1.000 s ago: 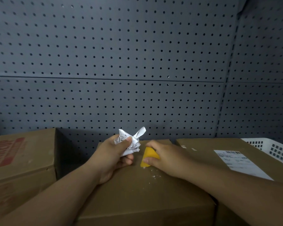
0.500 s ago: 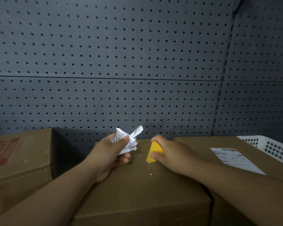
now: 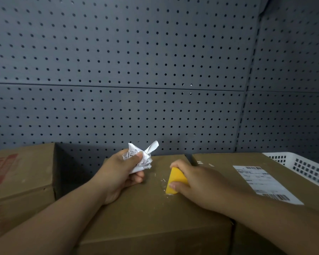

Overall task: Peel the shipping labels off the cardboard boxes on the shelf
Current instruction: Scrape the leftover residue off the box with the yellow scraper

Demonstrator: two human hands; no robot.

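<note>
While our left hand (image 3: 122, 172) clutches a crumpled paper label (image 3: 141, 158) mid-frame, our right hand (image 3: 197, 183) pinches a smooth yellow wedge scraper (image 3: 174, 182) against the matte cardboard box (image 3: 145, 214).

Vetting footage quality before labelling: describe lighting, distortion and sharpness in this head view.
Head view: dim light, no glare; pegboard hole rows curve from wide-angle distortion; shadow fills the gap beside the left box; crumpled label in the left hand and yellow scraper in the right hand look sharp; stuck label print too small to read.
</note>
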